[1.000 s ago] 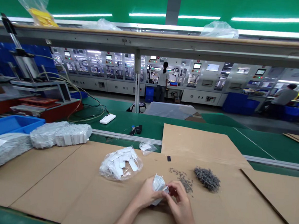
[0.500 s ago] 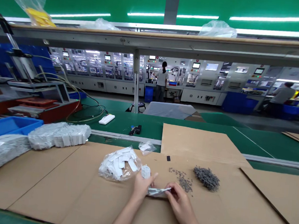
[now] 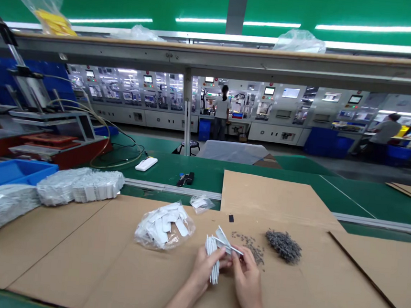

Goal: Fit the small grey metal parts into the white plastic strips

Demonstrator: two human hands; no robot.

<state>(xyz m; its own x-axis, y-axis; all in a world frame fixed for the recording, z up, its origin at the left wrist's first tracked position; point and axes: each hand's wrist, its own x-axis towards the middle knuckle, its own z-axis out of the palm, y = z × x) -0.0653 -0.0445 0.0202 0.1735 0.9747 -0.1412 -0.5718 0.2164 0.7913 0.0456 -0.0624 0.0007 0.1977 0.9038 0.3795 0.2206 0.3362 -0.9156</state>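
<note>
My left hand [image 3: 204, 269] is closed round a stack of thin white flat pieces [image 3: 212, 257] held on edge above the cardboard sheet [image 3: 110, 260]. My right hand [image 3: 247, 277] pinches a single white piece [image 3: 227, 242] at the top of that stack. Just beyond my hands lies a clear bag of white flat pieces [image 3: 165, 226]. To the right sit scattered small grey parts [image 3: 251, 246] and a heap of the same grey parts [image 3: 284, 245].
Bundles of bagged white pieces [image 3: 80, 186] and a blue bin [image 3: 9, 171] lie at the left, with a red-based press [image 3: 54, 136] behind. A small bag [image 3: 201, 203], a white remote [image 3: 146, 163] and a green belt [image 3: 196, 172] lie further back. People stand at distant machines.
The stack in my left hand has turned from lying flat to standing on edge. My right hand has risen with one piece to the top of the stack.
</note>
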